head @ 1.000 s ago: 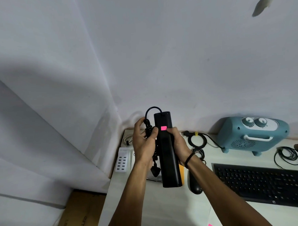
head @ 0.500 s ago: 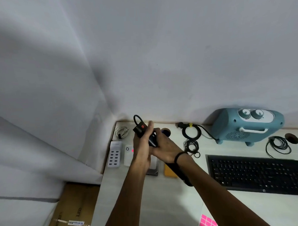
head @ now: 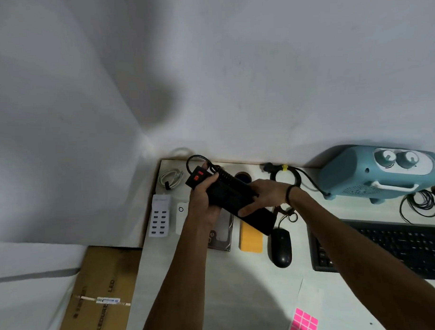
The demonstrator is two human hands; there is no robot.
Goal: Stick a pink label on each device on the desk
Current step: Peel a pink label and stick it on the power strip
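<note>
We hold the black power strip (head: 233,200) tilted above the far left part of the desk (head: 240,287): left hand (head: 204,202) curled round its switch end, right hand (head: 263,196) gripping its middle. Below it lie a white charger (head: 160,219), an orange block (head: 251,239) and a mouse (head: 280,247); the pink label sheet (head: 303,322) sits at the near edge, right of our arms
</note>
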